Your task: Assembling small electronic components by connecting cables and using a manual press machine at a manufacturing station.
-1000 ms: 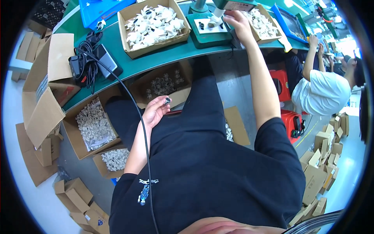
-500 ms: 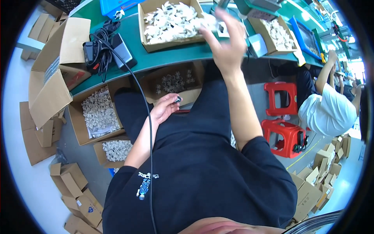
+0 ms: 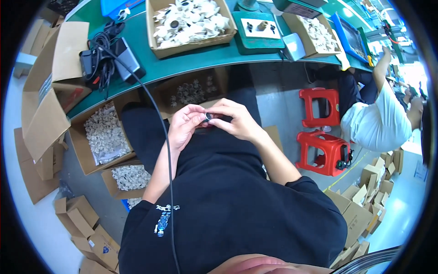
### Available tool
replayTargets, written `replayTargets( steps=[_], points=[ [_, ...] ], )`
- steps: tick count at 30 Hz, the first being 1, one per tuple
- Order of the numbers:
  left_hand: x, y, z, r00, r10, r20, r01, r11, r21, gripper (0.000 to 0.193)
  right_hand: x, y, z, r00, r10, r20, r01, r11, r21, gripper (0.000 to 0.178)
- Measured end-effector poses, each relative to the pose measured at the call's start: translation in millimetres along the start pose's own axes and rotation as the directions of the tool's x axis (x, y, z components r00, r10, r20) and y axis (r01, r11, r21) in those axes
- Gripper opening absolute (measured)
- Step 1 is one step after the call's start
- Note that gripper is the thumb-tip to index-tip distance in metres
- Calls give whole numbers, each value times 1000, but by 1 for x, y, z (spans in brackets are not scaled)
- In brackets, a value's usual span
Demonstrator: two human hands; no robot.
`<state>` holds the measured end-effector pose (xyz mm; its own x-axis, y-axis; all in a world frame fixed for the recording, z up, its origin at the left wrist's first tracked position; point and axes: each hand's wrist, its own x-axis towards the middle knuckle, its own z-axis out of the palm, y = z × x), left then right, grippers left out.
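Observation:
In front of my lap, both hands meet over a small round ring-like part (image 3: 208, 117), dark inside with a pale rim. My left hand (image 3: 183, 127) pinches it from the left between thumb and fingers. From the other side, the thumb and fingers of my right hand (image 3: 237, 119) close on the same part. The fingertips hide much of it, so its exact kind cannot be told. Beyond them on the green workbench (image 3: 191, 63) stands a cardboard box (image 3: 194, 45) heaped with white plastic pieces.
A green press fixture (image 3: 261, 34) stands right of the box, with another box of white pieces (image 3: 317, 34) beyond. Adapters with black cables (image 3: 107, 61) lie at left; one cable hangs across my front. Boxes of parts (image 3: 106, 132) sit below. Red stools (image 3: 321, 153) and a seated person are at right.
My right hand has come down from the box on the workbench to meet my left hand. Both now grip the small part. The view has shifted slightly.

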<state>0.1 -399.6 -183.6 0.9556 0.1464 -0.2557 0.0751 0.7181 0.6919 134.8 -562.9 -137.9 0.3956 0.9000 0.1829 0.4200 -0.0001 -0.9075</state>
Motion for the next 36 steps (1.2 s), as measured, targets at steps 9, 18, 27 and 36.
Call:
replayTargets(
  steps=[9, 18, 27, 36],
  points=[
    [11, 16, 23, 998, 42, 45, -46, 995, 87, 22, 35, -16, -51, 960, -177, -216, 128, 966, -224, 22],
    [-12, 6, 3, 996, -44, -78, 54, 991, 123, 18, 105, 18, -148, 703, -341, -624, -219, 731, -647, 23],
    [-3, 15, 0, 991, -79, -106, 93, 987, 134, 17, 99, 17, -185, 666, -135, -734, -278, 868, -412, 24],
    [-1, 17, -2, 988, -98, -118, 115, 983, 143, 17, 66, 92, -331, 709, 108, -696, -699, -20, -715, 29]
  ],
)
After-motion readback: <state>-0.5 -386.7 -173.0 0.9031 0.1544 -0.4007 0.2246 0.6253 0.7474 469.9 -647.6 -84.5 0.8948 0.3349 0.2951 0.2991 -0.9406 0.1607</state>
